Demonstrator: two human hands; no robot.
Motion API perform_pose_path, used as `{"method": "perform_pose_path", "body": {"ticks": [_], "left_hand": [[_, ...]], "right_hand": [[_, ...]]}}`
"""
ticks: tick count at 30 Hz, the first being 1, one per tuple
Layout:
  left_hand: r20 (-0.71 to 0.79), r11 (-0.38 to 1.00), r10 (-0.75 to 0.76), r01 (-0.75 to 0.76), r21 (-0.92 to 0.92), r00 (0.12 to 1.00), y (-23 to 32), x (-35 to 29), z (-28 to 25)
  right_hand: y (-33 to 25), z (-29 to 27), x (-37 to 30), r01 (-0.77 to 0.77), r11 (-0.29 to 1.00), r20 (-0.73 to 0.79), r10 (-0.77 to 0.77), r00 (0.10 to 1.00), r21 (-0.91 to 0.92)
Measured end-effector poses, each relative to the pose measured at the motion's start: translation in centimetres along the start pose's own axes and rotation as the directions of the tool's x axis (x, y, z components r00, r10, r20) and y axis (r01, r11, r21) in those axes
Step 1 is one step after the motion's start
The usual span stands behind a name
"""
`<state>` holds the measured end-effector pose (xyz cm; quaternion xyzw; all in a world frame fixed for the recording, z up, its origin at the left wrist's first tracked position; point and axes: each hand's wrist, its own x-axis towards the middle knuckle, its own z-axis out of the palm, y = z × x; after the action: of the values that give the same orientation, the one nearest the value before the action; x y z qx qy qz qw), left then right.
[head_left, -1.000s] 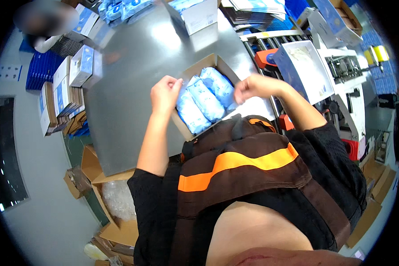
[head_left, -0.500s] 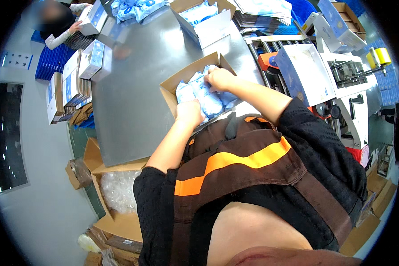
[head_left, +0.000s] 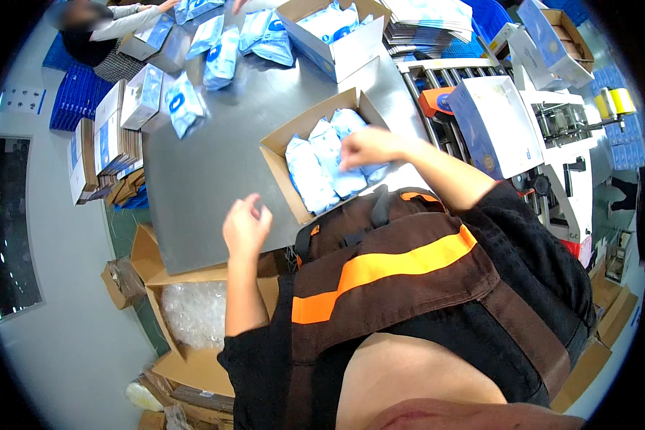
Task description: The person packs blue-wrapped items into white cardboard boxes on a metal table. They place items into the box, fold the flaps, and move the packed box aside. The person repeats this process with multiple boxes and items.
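An open cardboard carton (head_left: 279, 172) stands at the near edge of the metal table, filled with light-blue soft packs (head_left: 327, 153) lying side by side. Over the packs at the right hovers my right hand (head_left: 368, 148), fingers loosely bent and slightly blurred, with nothing visible in them. To the left of the carton, my left hand (head_left: 246, 226) is raised above the table's near edge. Its fingers are apart and empty. Farther off, several similar packs (head_left: 222, 59) lie loose on the table, one (head_left: 184, 106) by itself nearer the left side.
Another open carton with packs (head_left: 358, 50) stands at the back. On the right is a roller conveyor machine (head_left: 437, 72) with a white-and-blue carton (head_left: 498, 125). Flattened cartons (head_left: 111, 140) are stacked at left, below a co-worker (head_left: 115, 36). A box of clear plastic cushioning (head_left: 193, 312) sits below.
My left hand has left the carton and moved left, and my right hand has lifted off the packs. More loose packs now lie at the far left, where the co-worker's arms have shifted.
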<state>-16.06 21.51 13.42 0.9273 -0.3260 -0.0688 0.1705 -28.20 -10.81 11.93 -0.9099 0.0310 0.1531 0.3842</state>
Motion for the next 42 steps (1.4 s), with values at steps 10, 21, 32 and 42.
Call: {"method": "perform_pose_path", "body": {"ticks": [10, 21, 32, 42], "left_hand": [[0.526, 0.882, 0.333, -0.455, 0.120, 0.783, 9.8, 3.7, 3.3], [0.617, 0.795, 0.357, -0.575, 0.195, 0.702, 10.5, 5.8, 5.5], [0.516, 0.879, 0.285, -0.435, 0.196, 0.808, 10.3, 5.0, 5.1], [0.362, 0.860, 0.415, -0.490, 0.143, 0.835, 9.8, 4.6, 4.7]], "right_hand": [[5.9, 2.5, 3.8, -0.130, 0.975, 0.198, 0.165, 0.966, -0.182], [3.9, 1.9, 8.3, -0.490, 0.865, 0.375, 0.492, 0.786, -0.108], [3.2, -0.2, 5.7, -0.407, 0.909, 0.327, 0.412, 0.851, -0.086], [1.5, -1.4, 5.7, -0.262, 0.847, 0.310, 0.432, 0.847, -0.463]]}}
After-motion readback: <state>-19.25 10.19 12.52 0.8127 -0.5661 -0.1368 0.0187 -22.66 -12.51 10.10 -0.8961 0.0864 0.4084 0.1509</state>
